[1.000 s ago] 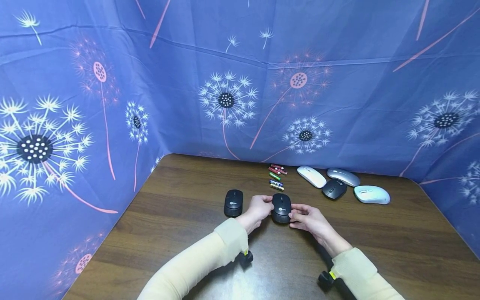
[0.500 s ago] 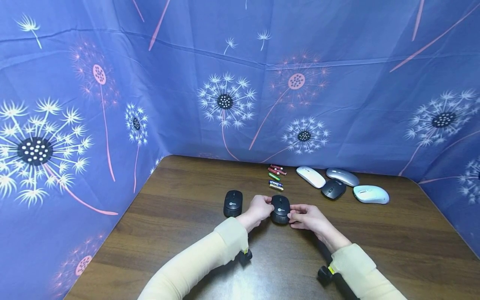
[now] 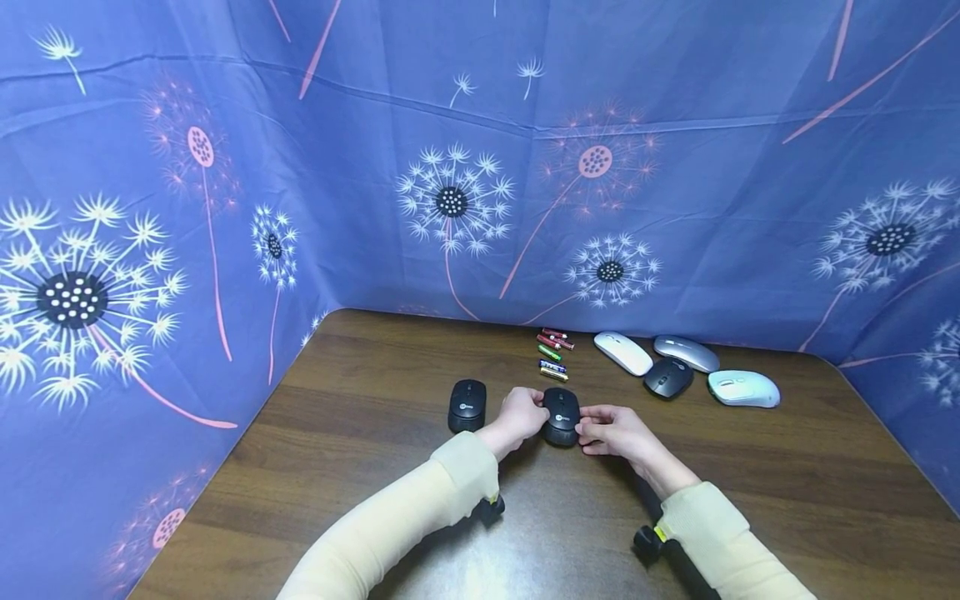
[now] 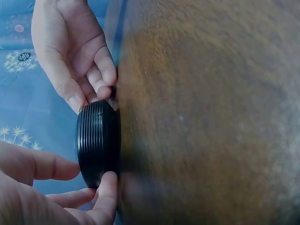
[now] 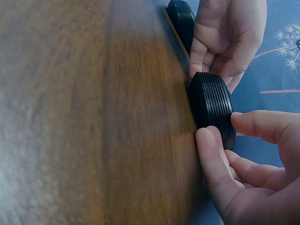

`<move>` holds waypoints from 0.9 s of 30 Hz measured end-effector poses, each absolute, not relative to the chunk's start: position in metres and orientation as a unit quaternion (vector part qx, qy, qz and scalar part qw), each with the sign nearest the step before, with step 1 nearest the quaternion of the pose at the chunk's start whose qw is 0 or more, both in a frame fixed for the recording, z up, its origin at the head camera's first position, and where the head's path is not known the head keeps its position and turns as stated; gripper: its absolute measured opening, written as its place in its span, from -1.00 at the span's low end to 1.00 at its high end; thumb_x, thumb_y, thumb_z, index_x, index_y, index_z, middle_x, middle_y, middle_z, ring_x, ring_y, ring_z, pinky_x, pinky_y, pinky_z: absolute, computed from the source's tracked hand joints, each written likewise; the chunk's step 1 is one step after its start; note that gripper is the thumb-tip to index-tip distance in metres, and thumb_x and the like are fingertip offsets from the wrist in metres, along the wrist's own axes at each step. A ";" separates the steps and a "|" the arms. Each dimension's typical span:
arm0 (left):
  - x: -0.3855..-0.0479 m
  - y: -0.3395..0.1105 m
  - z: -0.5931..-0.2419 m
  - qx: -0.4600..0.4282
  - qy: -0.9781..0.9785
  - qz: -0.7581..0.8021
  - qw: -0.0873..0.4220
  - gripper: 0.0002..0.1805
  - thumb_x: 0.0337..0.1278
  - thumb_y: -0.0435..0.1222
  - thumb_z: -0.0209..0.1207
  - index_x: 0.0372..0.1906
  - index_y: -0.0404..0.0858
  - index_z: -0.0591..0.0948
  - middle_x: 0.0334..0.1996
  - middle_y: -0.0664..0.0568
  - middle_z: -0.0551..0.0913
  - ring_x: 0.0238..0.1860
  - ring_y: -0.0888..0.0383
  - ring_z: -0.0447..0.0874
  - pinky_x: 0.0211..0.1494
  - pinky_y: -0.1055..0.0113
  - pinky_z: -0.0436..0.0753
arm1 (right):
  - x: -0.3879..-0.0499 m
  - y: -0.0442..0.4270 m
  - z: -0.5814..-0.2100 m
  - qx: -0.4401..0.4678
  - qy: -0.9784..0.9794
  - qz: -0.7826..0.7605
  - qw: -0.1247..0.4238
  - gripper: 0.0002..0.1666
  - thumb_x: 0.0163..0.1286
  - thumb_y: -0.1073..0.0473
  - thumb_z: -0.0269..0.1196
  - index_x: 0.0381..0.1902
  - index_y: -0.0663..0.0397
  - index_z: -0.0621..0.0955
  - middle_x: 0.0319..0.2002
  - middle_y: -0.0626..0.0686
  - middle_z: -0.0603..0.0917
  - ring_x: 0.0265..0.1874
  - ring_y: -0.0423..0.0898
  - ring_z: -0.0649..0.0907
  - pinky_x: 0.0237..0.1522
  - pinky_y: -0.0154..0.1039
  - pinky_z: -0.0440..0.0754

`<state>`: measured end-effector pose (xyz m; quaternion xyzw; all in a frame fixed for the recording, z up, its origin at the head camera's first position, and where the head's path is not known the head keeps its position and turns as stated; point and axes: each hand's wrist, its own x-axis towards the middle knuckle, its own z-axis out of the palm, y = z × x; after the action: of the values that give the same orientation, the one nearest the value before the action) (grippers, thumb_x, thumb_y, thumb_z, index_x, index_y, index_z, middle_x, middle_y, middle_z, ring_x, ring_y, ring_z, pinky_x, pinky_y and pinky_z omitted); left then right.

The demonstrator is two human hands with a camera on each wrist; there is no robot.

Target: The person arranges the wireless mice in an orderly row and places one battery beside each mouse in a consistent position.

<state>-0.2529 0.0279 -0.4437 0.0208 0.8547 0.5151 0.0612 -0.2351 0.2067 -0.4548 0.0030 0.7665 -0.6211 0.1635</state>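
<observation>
A black computer mouse [image 3: 561,419] lies on the wooden table between the two hands; its ribbed rear end faces both wrist cameras. On its left side my left hand [image 3: 519,418] grips it with thumb and fingers. My right hand [image 3: 617,435] holds the opposite side near the rear, thumb and fingers at the edge. In the right wrist view the mouse [image 5: 213,103] rests with its underside on or very close to the table. A second black mouse [image 3: 467,406] of the same look lies to the left of my left hand, untouched.
Several batteries [image 3: 550,353], red, green and blue-gold, lie behind the held mouse. At the back right are a white mouse [image 3: 623,353], a grey mouse [image 3: 687,353], a dark mouse [image 3: 668,378] and a pale mouse [image 3: 744,389]. A blue dandelion-print curtain [image 3: 480,150] hangs behind the table.
</observation>
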 end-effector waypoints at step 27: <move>-0.258 0.025 -0.447 0.042 0.862 0.501 0.069 -0.67 0.00 -0.46 0.20 -0.06 -0.47 0.60 -0.14 -0.16 0.67 -0.11 0.06 0.60 -0.01 0.28 0.58 | -0.236 0.210 -0.455 -0.001 0.751 -0.637 0.174 -0.41 0.31 0.36 0.12 0.21 0.64 0.26 -0.29 0.15 0.64 -0.38 -0.12 0.66 -0.24 -0.23 0.69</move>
<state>-0.2578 0.0248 -0.4469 0.0420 0.8616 0.5011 0.0687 -0.2359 0.2099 -0.4549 -0.0011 0.7509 -0.6369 0.1745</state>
